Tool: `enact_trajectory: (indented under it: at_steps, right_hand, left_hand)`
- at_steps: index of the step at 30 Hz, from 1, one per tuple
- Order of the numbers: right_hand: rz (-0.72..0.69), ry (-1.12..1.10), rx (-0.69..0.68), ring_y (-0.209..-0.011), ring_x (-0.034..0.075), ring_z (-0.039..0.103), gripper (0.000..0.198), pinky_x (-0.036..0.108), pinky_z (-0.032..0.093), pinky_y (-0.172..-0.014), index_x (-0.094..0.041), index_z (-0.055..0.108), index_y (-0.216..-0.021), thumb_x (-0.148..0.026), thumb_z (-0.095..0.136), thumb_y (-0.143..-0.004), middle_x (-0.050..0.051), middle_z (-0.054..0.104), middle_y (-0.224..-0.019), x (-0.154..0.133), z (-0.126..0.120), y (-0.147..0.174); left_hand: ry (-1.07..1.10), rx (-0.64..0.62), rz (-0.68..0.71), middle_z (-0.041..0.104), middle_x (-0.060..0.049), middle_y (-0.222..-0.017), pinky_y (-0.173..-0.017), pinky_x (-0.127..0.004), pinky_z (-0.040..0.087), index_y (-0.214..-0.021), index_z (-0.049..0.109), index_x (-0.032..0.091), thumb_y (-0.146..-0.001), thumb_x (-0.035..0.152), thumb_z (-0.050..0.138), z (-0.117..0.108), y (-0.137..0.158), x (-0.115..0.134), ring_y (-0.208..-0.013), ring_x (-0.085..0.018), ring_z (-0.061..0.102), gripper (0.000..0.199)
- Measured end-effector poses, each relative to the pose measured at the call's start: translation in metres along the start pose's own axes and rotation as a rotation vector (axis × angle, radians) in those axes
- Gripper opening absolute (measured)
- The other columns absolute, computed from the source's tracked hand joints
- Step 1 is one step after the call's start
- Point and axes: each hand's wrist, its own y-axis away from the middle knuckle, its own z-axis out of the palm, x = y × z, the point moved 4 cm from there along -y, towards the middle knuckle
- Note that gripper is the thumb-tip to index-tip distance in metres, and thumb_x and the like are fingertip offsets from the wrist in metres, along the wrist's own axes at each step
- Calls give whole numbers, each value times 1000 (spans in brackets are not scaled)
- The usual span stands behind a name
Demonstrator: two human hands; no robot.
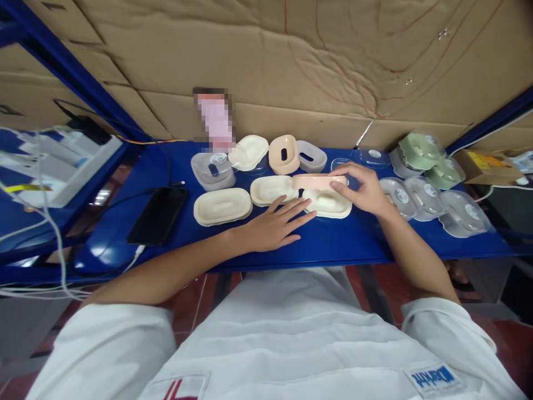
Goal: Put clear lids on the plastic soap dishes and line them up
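My right hand point(362, 188) pinches the right end of a peach plastic piece point(314, 181), thumb in front and fingers behind. This piece is seen edge-on, just above a cream oval dish-like piece point(328, 206) with a raised middle. My left hand point(280, 226) is open, palm down, its fingers stretched toward that cream piece and a second cream dish point(266, 190); whether the fingertips touch them, I cannot tell. Left of my hand lies another cream oval piece point(222, 205). Behind stand a peach container with a slot point(284, 154), a grey slotted one point(312, 156) and a cream one point(249, 152).
A black phone point(158, 215) with a white cable lies at the left on the blue table point(300, 258). Grey lidded containers point(464, 214) and green ones point(420, 150) stand at the right. Clear lids point(372, 158) lie near the cardboard wall point(258, 66). Another phone point(215, 119) leans there.
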Motion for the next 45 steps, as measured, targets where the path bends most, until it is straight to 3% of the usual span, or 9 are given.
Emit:
enact_trajectory:
  at_steps: [7, 10, 14, 17, 21, 33, 38, 40, 45]
  right_hand:
    - [-55, -113, -32, -98, 25, 72, 30, 40, 55, -92, -26, 74, -105, -55, 67, -99, 7, 78, -106, -10, -1, 1]
    - [-39, -168, -293, -89, 22, 70, 30, 35, 55, -81, -25, 73, -104, -54, 73, -95, 5, 77, -101, -11, 7, 5]
    - [-28, -291, -701, -87, 18, 68, 28, 30, 55, -77, -25, 71, -105, -52, 73, -97, 3, 75, -103, -16, 17, 16]
    - [-96, -303, -806, -99, 19, 70, 20, 33, 56, -87, -26, 73, -105, -44, 65, -103, 4, 75, -106, -22, 15, 22]
    - [-138, -217, -694, -116, 23, 69, 12, 42, 48, -110, -30, 75, -105, -32, 64, -102, 2, 77, -109, -23, 7, 23]
    - [-173, -251, -667, -107, 23, 73, 17, 38, 55, -97, -28, 78, -104, -38, 65, -102, 4, 78, -114, -30, 20, 18]
    - [166, 331, -213, -121, 35, 69, 38, 49, 52, -103, -24, 74, -127, -51, 61, -104, 14, 76, -127, 12, 4, 11]
    - [314, 556, -208, -116, 38, 69, 42, 52, 53, -98, -23, 73, -130, -51, 66, -100, 16, 77, -125, 32, 3, 12]
    - [376, 364, -89, -101, 34, 74, 40, 48, 57, -91, -25, 75, -122, -56, 57, -102, 12, 80, -111, 40, -16, 10]
  left_hand:
    - [-108, 3, 14, 74, -13, -127, -114, -47, 40, -144, 60, 17, -112, 30, 48, -6, -2, -1, -118, -27, 68, 37]
    - [-228, 72, 56, 74, -10, -115, -103, -42, 45, -129, 68, 21, -110, 28, 53, -15, 1, 6, -107, -26, 68, 25]
    - [-245, 182, 32, 66, -13, -140, -111, -48, 43, -143, 61, 26, -104, 28, 63, -21, 3, 6, -124, -31, 63, 39]
    - [-180, 183, 18, 64, -16, -143, -117, -50, 42, -137, 64, 19, -103, 27, 62, -18, 2, 4, -130, -33, 60, 35]
    - [-125, 141, 66, 71, -11, -126, -117, -49, 42, -132, 67, 22, -104, 18, 56, -16, 1, 5, -120, -27, 63, 31]
    - [-26, 118, 106, 75, -8, -122, -107, -40, 47, -132, 69, 22, -105, 11, 54, -15, 2, 5, -117, -23, 67, 33]
    - [-41, 95, 103, 74, -9, -118, -108, -41, 46, -130, 69, 21, -106, 16, 55, -19, 0, 7, -115, -24, 67, 29]
    - [-63, 90, 112, 74, -9, -118, -107, -42, 47, -130, 69, 21, -106, 16, 54, -18, 0, 7, -114, -24, 67, 29]
    - [-118, 213, 136, 74, -8, -118, -107, -41, 49, -119, 71, 23, -107, 19, 56, -16, 4, 2, -111, -23, 67, 20]
